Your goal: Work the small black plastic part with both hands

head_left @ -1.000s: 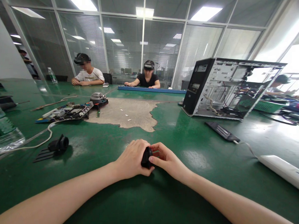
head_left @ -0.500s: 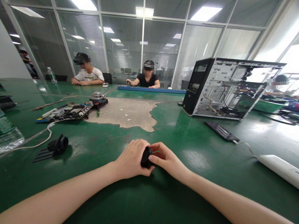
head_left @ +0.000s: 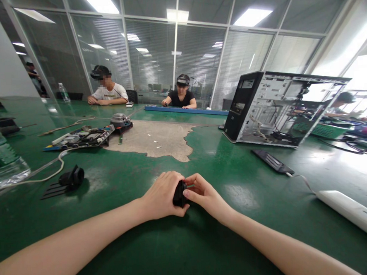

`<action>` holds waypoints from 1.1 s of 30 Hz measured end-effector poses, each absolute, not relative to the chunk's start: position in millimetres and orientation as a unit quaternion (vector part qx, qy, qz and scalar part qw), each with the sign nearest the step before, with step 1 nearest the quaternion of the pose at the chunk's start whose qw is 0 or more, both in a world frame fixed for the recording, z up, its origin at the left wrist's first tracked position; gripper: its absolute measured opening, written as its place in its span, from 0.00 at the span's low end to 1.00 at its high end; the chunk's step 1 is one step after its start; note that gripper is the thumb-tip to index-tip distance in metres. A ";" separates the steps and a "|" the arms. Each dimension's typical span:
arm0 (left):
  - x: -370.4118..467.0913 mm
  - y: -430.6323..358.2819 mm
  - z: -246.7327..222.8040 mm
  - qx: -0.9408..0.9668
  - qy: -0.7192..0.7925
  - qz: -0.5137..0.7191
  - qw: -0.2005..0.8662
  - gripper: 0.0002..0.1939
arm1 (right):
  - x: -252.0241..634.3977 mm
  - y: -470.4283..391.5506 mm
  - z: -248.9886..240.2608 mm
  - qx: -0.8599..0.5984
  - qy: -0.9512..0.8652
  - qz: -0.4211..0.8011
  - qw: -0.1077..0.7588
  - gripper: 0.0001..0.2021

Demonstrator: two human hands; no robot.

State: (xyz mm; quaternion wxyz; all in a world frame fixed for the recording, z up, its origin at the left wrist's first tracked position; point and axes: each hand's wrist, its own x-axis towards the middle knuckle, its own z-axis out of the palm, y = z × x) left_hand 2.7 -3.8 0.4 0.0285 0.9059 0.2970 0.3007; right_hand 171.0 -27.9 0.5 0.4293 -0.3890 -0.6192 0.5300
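A small black boxy object [head_left: 178,194] is held just above the green table in front of me. My left hand [head_left: 165,194] wraps round it from the left, fingers over the far side and thumb beneath. On its right side is a round black part [head_left: 184,188], pinched between the thumb and fingers of my right hand [head_left: 202,192]. My fingers hide much of the object, so I cannot tell its exact kind.
To the left are a black slotted bracket [head_left: 68,181], a circuit board [head_left: 84,137], a fan cooler [head_left: 120,121] and a water bottle [head_left: 1,159]. An open computer case [head_left: 271,109], a black slotted plate [head_left: 272,161] and a white power bank [head_left: 352,210] are on the right. Several people sit beyond.
My hands and the black object look almost unmoved. Across the table, the hand of the person in black has come lower and to the right.
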 end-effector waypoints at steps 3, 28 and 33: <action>2.6 -3.7 0.7 0.905 0.299 0.301 0.029 0.25 | 172.5 -27.4 0.7 -0.395 -0.629 0.525 0.416 0.14; 3.7 -1.3 -2.7 0.904 0.307 0.299 0.020 0.24 | 172.7 -32.6 6.0 -0.343 -0.623 0.562 0.421 0.17; 3.4 -1.6 -0.4 0.905 0.307 0.293 0.026 0.26 | 169.7 -30.5 3.8 -0.357 -0.613 0.548 0.444 0.14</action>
